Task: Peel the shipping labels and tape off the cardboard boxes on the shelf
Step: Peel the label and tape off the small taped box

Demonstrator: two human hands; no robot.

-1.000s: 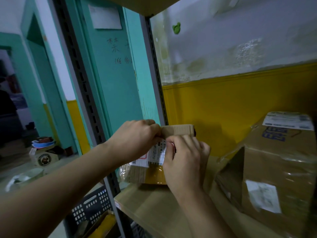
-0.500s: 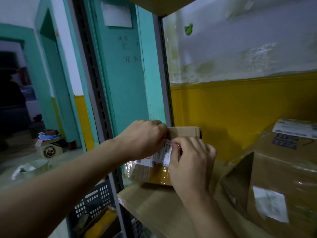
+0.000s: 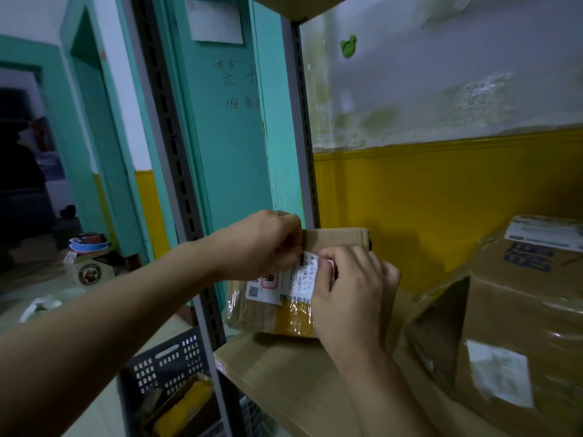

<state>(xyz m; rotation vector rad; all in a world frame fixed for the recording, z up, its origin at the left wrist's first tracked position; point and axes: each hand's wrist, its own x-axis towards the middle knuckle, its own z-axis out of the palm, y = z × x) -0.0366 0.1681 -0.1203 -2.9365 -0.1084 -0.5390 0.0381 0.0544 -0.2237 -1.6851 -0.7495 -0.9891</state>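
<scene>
My left fingers (image 3: 295, 247) are curled over the top left corner of the small box (image 3: 337, 236), gripping it, and my right fingers (image 3: 328, 260) are bunched together, tips pinching at the upper edge of the shipping label (image 3: 277, 285); whether a corner has lifted yet I cannot tell, my right hand (image 3: 350, 298) hides it. The big crushed box (image 3: 520, 310) sits just beside my right forearm, labels on its top and side untouched, and a wide swing of my elbow as I pull could knock it or catch its loose flap. The small box stands on the shelf board (image 3: 284, 373) at the front left corner, by the upright; I judge it light, so a hard tug towards me could drag it off the edge and down onto the crate (image 3: 164, 367) below unless my left hand (image 3: 262, 244) keeps it pinned. The label itself is thin paper, and peeling fast or at a steep angle will likely tear it into strips and leave scraps stuck on. Smallest worry: the glossy tape (image 3: 295, 320) seems to overlap the label's lower edge and may hold it down or rip the cardboard's skin.
</scene>
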